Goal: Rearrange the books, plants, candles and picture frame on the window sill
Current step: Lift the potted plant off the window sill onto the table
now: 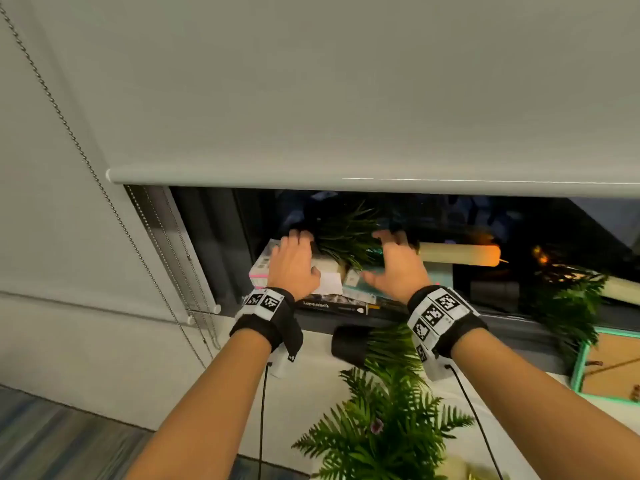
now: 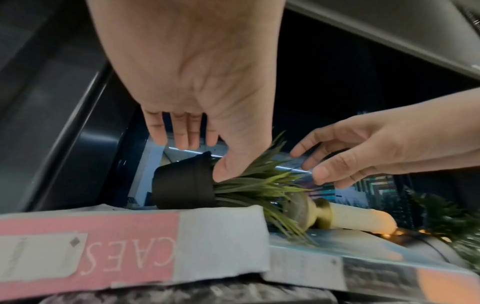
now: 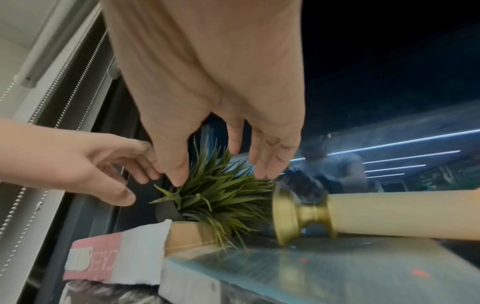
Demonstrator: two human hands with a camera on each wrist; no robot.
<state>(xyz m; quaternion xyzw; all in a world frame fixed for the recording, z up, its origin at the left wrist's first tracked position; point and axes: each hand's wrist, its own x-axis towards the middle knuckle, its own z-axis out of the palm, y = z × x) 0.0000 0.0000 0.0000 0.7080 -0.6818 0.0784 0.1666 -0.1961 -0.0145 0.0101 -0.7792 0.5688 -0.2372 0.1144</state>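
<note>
Both hands' fingers are spread and hold nothing over the small grass plant [image 2: 233, 185], tipped on the books just beneath them; light and springy, it is probably best gripped by its stiff black pot [image 2: 183, 185].

The roller blind [image 1: 346, 98] hides the upper window. In the head view the left hand [image 1: 292, 265] covers the grass plant's black pot [image 2: 184, 185]. The picture frame [image 1: 602, 365] and lower fern [image 1: 384, 427] run off the edges, and motion blur smears the teal book [image 3: 324, 267]
</note>
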